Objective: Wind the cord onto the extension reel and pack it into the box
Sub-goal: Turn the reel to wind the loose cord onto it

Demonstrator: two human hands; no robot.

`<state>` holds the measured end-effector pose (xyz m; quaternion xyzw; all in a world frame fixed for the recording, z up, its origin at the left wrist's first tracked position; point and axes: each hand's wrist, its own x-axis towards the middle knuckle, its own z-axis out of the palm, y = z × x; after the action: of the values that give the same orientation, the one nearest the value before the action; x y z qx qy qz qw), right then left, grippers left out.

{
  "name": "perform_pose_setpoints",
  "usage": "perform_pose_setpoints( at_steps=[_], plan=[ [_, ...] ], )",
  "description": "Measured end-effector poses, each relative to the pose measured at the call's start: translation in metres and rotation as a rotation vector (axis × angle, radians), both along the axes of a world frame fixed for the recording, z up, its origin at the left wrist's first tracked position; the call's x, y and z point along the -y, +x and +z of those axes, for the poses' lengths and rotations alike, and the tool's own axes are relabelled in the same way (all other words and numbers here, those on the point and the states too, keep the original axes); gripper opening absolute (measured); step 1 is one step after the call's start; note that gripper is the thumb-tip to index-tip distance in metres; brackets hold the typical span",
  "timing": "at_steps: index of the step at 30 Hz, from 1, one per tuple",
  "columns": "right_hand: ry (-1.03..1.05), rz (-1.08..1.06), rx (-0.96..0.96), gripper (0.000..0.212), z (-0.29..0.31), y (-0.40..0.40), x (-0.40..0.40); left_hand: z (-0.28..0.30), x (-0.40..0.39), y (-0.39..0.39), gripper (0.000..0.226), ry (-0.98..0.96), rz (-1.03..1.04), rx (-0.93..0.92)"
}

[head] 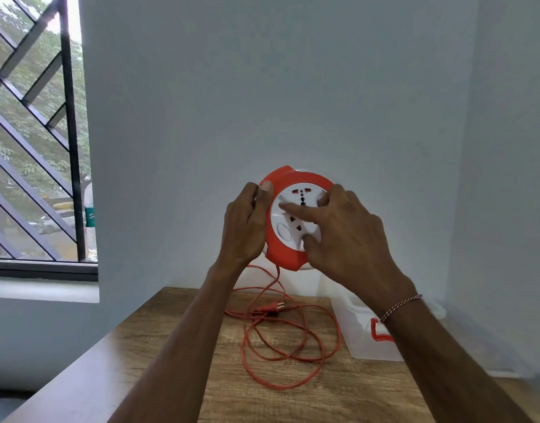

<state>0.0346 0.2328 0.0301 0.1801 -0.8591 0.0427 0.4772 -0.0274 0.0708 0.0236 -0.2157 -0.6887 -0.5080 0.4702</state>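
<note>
Nearest me, the wooden table [158, 361] carries loose loops of orange cord [281, 343], sprawled across the top with the orange plug [270, 307] lying among them at the far side. Just right of the loops sits the clear plastic box [360, 337] with its red latch [377, 329], open-topped, partly hidden behind my right forearm, which wears a red-and-white thread bracelet [400, 306]. Up above the table, my left hand [247, 224] clamps the rim of the extension reel [285, 254], thumb on its orange front edge. My right hand [348, 236] spreads over the white socket face, index fingertip pressing across it, not closed around anything. The cord drops from the reel's underside to the table. No writing on the reel is readable. Farther left, by the barred window [33, 132], a bottle [90, 215] shows a green label starting with "S".
</note>
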Motion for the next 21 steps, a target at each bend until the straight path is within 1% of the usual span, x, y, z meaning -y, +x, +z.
perform_pose_setpoints(
  at_steps=[5, 8, 10, 13, 14, 18, 21],
  plan=[
    [-0.165, 0.028, -0.005, 0.067, 0.000, 0.000, 0.003, 0.000, 0.000, 0.000, 0.038, 0.000, 0.007, 0.015],
    [-0.200, 0.039, 0.022, 0.065, 0.004, 0.001, 0.004, 0.000, -0.001, 0.002, 0.037, -0.003, 0.018, 0.024],
    [-0.177, 0.077, 0.023, 0.056, 0.007, 0.004, 0.002, 0.001, -0.001, 0.002, 0.037, 0.000, 0.017, 0.028],
    [-0.114, 0.185, -0.015, 0.029, 0.012, 0.006, -0.002, 0.001, 0.000, 0.002, 0.037, 0.019, 0.020, 0.031],
    [-0.065, 0.186, -0.011, 0.028, 0.013, 0.007, -0.004, 0.001, 0.001, 0.002, 0.037, 0.021, 0.022, 0.027],
    [0.157, 0.086, 0.061, 0.051, 0.012, 0.012, -0.001, 0.002, 0.003, 0.001, 0.038, 0.023, 0.030, 0.017],
    [0.196, 0.019, 0.039, 0.058, 0.008, 0.013, 0.002, 0.002, 0.004, 0.000, 0.037, 0.013, 0.023, 0.015]
  ],
)
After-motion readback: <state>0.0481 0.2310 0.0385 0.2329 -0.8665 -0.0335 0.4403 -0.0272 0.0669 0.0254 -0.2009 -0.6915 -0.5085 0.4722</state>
